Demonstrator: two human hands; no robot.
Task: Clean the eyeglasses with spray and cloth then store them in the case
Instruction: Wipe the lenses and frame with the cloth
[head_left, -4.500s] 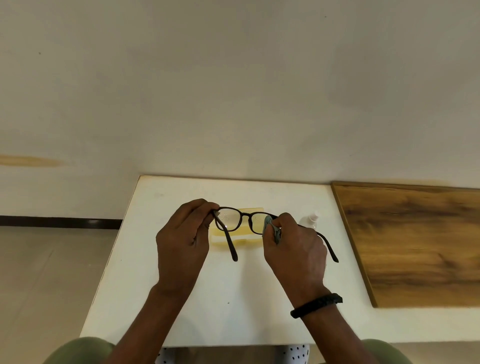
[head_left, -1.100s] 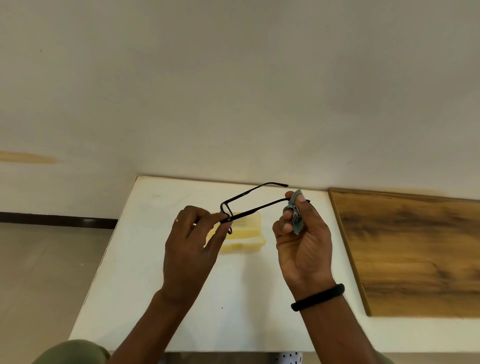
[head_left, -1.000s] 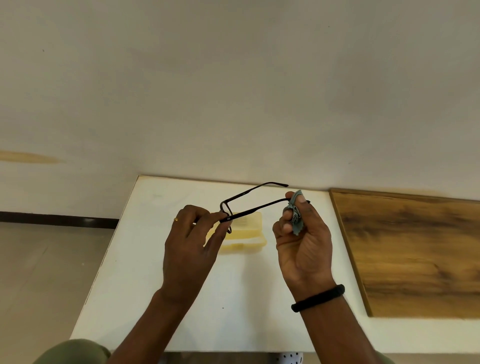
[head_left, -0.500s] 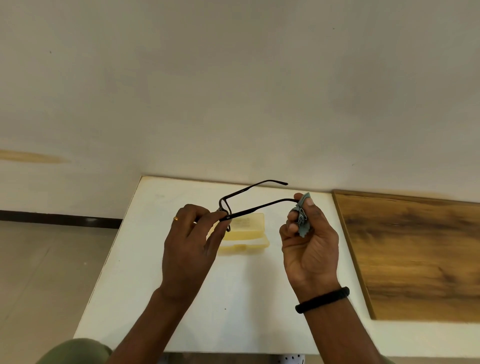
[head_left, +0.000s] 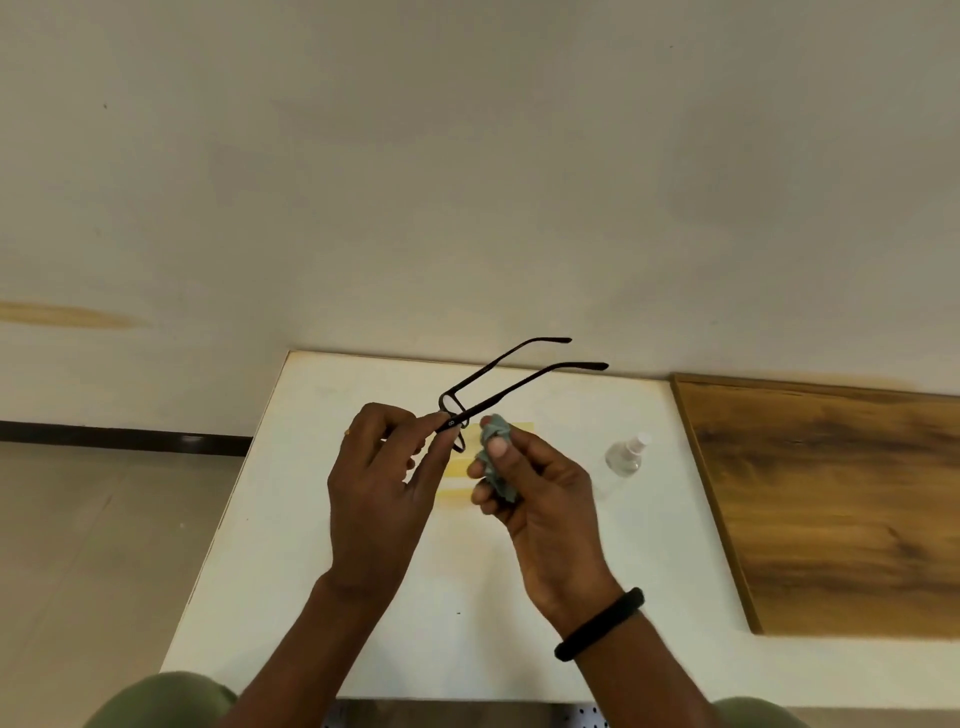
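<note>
My left hand (head_left: 382, 486) pinches the dark-framed eyeglasses (head_left: 519, 387) at the near hinge, lifted above the white table (head_left: 467, 597). Both temple arms are unfolded and point away to the upper right. My right hand (head_left: 540, 496) is closed around a crumpled grey-blue cloth (head_left: 494, 457), just right of the frame and apart from the arms. The pale yellow case (head_left: 457, 475) lies on the table behind both hands, mostly hidden by them. A small clear spray bottle (head_left: 626, 454) with a white nozzle lies on the table to the right of my right hand.
A brown wooden board (head_left: 841, 499) adjoins the table's right side. A plain wall rises behind the table, and tiled floor (head_left: 93, 545) lies to the left. My knees in green trousers show at the bottom edge.
My right hand with the cloth has come off the temple arm tip and dropped down toward the frame front, uncovering the spray bottle. My left hand still holds the glasses the same way.
</note>
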